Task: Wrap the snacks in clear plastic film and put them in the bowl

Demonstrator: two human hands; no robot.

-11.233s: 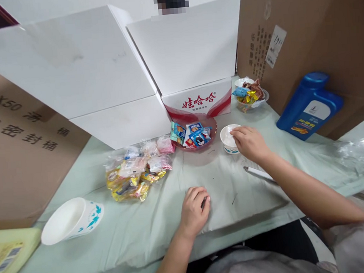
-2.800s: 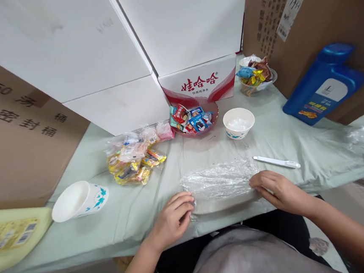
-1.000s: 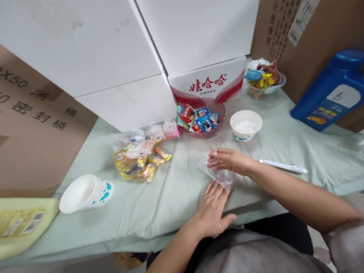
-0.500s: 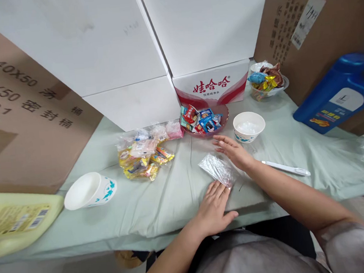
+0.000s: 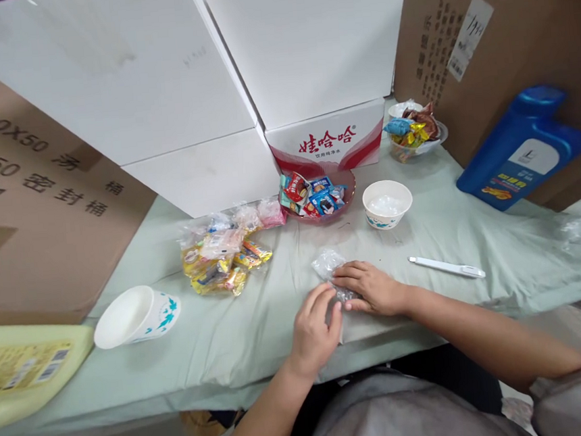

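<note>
A crinkled clear plastic bag [image 5: 327,261] lies on the green cloth in front of me, partly hidden under my fingers. My right hand [image 5: 370,289] rests across it from the right, fingers stretched out flat. At the bag's near left side is my left hand [image 5: 315,331], its fingers bent and the thumb apart from them. Whether the left fingertips touch the plastic is hard to tell. Beyond the hands stands a pink glass bowl [image 5: 352,195] of small wrapped snacks. To its right a white paper bowl [image 5: 389,219] holds clear plastic.
A white box cutter [image 5: 447,267] lies right of my right hand. Bagged snacks [image 5: 223,258] and a tilted paper bowl [image 5: 164,314] are leftward. A blue bottle [image 5: 518,150] and a filled bowl [image 5: 415,136] stand rightward. Cartons [image 5: 324,140] close off the back.
My right hand has come down and nearer onto the plastic bag. My left hand has drawn back slightly leftward and curled its fingers. The bag looks more bunched. The view has shifted slightly.
</note>
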